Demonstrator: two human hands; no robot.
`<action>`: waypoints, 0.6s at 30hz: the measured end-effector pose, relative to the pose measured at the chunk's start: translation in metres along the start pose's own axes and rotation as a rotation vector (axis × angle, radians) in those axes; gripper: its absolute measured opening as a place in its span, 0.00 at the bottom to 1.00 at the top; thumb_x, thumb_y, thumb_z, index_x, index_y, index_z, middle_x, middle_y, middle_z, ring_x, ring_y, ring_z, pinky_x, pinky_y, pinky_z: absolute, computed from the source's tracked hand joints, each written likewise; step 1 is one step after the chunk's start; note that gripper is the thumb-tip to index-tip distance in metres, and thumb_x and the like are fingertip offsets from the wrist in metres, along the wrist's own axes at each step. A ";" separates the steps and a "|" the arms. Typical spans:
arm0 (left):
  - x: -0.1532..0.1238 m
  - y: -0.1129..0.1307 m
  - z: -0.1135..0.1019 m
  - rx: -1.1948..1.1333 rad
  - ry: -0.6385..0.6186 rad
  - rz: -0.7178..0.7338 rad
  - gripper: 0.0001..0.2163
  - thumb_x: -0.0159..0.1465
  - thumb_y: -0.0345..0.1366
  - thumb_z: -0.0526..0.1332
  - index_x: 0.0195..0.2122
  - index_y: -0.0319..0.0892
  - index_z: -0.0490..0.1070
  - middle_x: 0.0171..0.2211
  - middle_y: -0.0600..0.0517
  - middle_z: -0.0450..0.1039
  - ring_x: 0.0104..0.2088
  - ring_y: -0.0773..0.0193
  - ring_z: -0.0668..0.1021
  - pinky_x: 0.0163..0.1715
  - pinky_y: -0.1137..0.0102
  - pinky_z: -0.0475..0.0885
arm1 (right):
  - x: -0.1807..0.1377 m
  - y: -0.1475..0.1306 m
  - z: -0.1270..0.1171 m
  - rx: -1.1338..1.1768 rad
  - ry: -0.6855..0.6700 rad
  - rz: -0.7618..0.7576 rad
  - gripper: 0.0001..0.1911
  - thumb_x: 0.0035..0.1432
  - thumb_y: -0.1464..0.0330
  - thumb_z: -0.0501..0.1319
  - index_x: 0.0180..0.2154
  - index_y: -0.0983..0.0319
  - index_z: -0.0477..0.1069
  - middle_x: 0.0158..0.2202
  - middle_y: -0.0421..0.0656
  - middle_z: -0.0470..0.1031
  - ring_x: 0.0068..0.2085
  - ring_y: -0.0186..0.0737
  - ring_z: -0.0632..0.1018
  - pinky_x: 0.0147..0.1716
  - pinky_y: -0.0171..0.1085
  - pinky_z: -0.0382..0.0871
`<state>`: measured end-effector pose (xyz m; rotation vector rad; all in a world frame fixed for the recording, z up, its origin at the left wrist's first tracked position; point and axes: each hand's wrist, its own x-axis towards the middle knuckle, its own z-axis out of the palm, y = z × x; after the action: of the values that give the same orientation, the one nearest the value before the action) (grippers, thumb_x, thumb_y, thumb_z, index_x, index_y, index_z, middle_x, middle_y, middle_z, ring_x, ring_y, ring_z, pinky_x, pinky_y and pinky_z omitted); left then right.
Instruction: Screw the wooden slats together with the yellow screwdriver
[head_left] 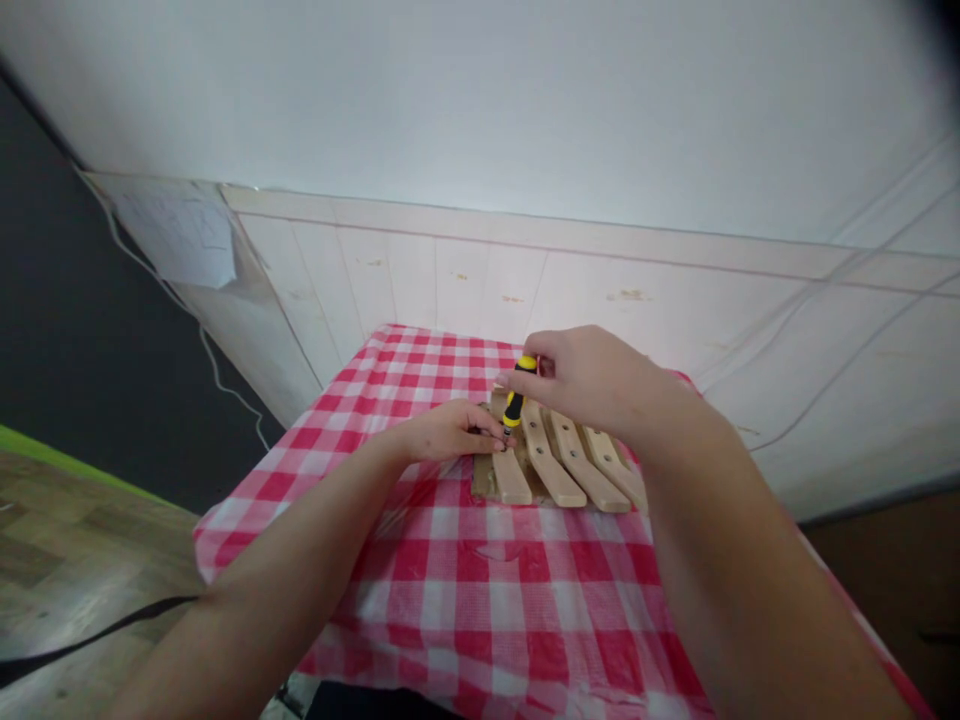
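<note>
My right hand point(589, 378) is closed round a yellow and black screwdriver point(517, 396), held nearly upright with its tip down on a wooden slatted rack point(559, 462). The rack lies flat on the table with a red and white checked cloth point(480, 590). My left hand point(454, 430) rests at the rack's left edge, fingers pinched together right at the screwdriver's tip; whatever is between them is too small to make out.
The table stands against a white panelled wall point(465, 270). A sheet of paper point(184, 235) is stuck on the wall at the left, and a thin cable point(214, 370) hangs down there. Wooden floor point(67, 550) lies to the left.
</note>
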<state>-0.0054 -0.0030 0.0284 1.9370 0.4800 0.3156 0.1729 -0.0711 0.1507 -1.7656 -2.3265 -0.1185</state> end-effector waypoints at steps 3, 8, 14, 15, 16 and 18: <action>0.000 0.001 0.000 -0.002 -0.004 0.004 0.08 0.62 0.33 0.60 0.38 0.38 0.77 0.40 0.50 0.78 0.39 0.67 0.77 0.42 0.74 0.69 | 0.000 0.003 0.000 0.115 -0.002 -0.176 0.14 0.59 0.64 0.54 0.42 0.62 0.74 0.39 0.47 0.77 0.36 0.40 0.74 0.33 0.36 0.61; 0.000 0.001 -0.001 0.040 0.006 -0.004 0.09 0.62 0.34 0.61 0.40 0.38 0.77 0.40 0.49 0.78 0.40 0.66 0.77 0.42 0.73 0.69 | 0.001 -0.001 -0.004 0.023 -0.068 -0.145 0.14 0.60 0.64 0.53 0.31 0.62 0.75 0.31 0.46 0.76 0.32 0.38 0.73 0.29 0.36 0.58; -0.001 0.004 -0.001 0.037 -0.014 0.007 0.08 0.62 0.34 0.60 0.38 0.39 0.77 0.39 0.50 0.78 0.39 0.66 0.77 0.41 0.73 0.69 | -0.002 -0.012 -0.002 -0.053 -0.024 0.041 0.21 0.60 0.54 0.50 0.31 0.62 0.73 0.29 0.48 0.75 0.29 0.41 0.72 0.25 0.37 0.53; -0.001 0.004 -0.001 0.033 -0.017 0.008 0.08 0.62 0.34 0.60 0.38 0.38 0.77 0.39 0.50 0.78 0.39 0.66 0.77 0.41 0.73 0.69 | -0.003 -0.013 -0.003 0.005 -0.049 -0.017 0.19 0.61 0.57 0.50 0.33 0.62 0.73 0.31 0.47 0.76 0.30 0.40 0.72 0.26 0.36 0.54; -0.001 0.005 -0.001 0.029 -0.019 0.008 0.08 0.63 0.35 0.60 0.38 0.38 0.77 0.39 0.50 0.78 0.39 0.66 0.77 0.42 0.73 0.69 | -0.004 -0.013 -0.005 0.065 -0.082 -0.080 0.17 0.62 0.60 0.49 0.35 0.61 0.72 0.33 0.46 0.76 0.31 0.38 0.72 0.27 0.36 0.55; -0.001 0.005 -0.001 0.022 -0.025 0.007 0.08 0.63 0.35 0.60 0.38 0.38 0.77 0.39 0.50 0.78 0.39 0.66 0.77 0.42 0.73 0.68 | -0.006 -0.013 -0.007 0.128 -0.132 -0.147 0.15 0.63 0.63 0.48 0.36 0.61 0.71 0.34 0.45 0.76 0.30 0.36 0.72 0.28 0.35 0.56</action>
<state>-0.0054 -0.0043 0.0332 1.9626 0.4618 0.2915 0.1630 -0.0816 0.1574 -1.5860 -2.4945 0.1247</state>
